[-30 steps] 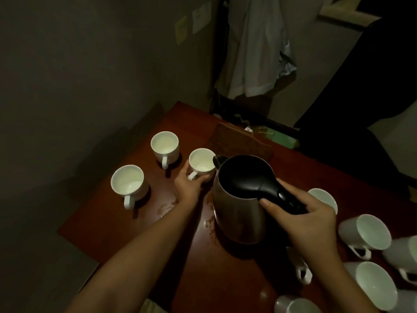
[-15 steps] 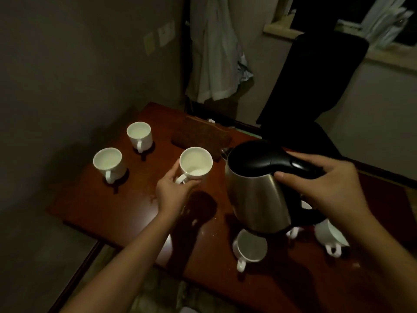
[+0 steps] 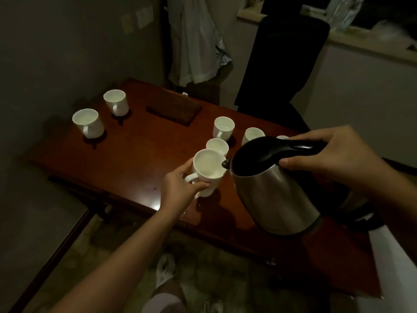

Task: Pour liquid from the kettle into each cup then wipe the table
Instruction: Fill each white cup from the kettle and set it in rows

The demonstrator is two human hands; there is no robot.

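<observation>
The left hand [image 3: 180, 185] grips a white cup [image 3: 208, 170] by its handle and side, held just beside the spout of the kettle [image 3: 270, 190], which the right hand [image 3: 334, 152] holds by its black handle above the bench [image 3: 135, 159]. To pour well, I would keep the spout over the cup's mouth and tip slowly, stopping below the rim.
</observation>
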